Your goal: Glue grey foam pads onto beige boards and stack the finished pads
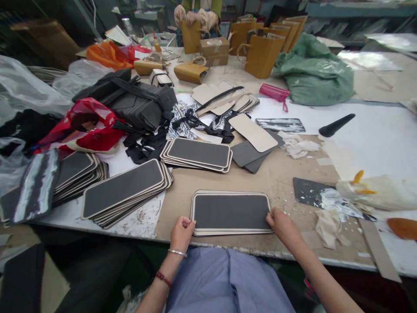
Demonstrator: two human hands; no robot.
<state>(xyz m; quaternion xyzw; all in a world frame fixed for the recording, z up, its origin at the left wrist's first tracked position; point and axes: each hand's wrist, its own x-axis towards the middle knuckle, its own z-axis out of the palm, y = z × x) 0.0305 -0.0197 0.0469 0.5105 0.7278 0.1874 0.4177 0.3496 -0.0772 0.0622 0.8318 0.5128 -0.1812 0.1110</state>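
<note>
A small stack of dark grey panels with pale borders [232, 211] lies flat near the table's front edge. My left hand [183, 231] pinches its left end, fingers curled together at the lower corner. At the right end, my right hand [279, 222] has its fingers closed on the panel's edge. Behind them sits another stack of bordered panels [199, 154]. A taller, fanned stack [124, 189] lies to the left. Beyond the panels, a bare beige panel [253, 132] rests across dark grey sheets [246, 155].
A glue-smeared dark board [309, 192] and crumpled cloth [329, 226] lie to the right. A black tapered tool [336, 125] is further back. Red bag [94, 126] and grey bundles [140, 102] occupy the left. Across the table, a person's hands [192, 17] touch a tan bag [191, 38].
</note>
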